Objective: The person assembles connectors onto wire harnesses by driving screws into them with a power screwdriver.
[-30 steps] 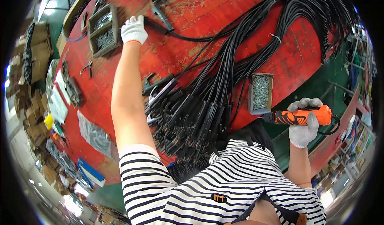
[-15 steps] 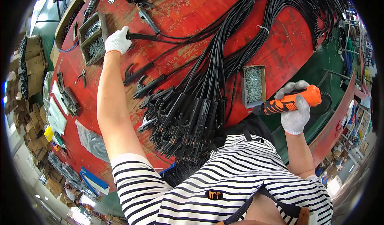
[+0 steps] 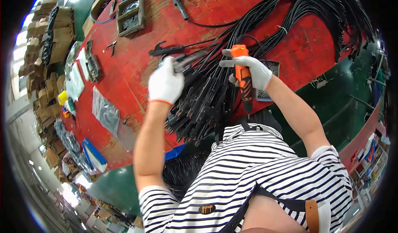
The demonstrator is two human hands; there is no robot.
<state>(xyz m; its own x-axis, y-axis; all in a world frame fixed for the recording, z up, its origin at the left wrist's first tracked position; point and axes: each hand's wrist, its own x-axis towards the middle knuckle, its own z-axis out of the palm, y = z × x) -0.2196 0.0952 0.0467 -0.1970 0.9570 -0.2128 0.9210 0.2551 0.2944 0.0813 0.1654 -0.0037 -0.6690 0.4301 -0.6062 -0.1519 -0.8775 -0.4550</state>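
Left hand (image 3: 166, 80): gloved in white, curled around a blurred dark handle (image 3: 192, 60); too smeared to tell exact finger placement.
Right hand (image 3: 253, 71): gloved in white, gripping an orange-and-black power driver (image 3: 241, 73), with two fingers stretched out leftward.
Power driver: held above the near side of the red table (image 3: 124, 69), pointing bit-end toward the striped shirt (image 3: 248, 150).
Clamp heap (image 3: 201, 108): black, piled at the near table edge, just right of the left hand.
Cables (image 3: 265, 4): black, tied in bundles, running from the heap to the far right.
Screw tray (image 3: 265, 99): partly hidden behind the right hand.
Loose clamp (image 3: 166, 50): lying just beyond the left hand.
Pliers (image 3: 111, 48): lying farther left, near a two-compartment box (image 3: 142, 13).
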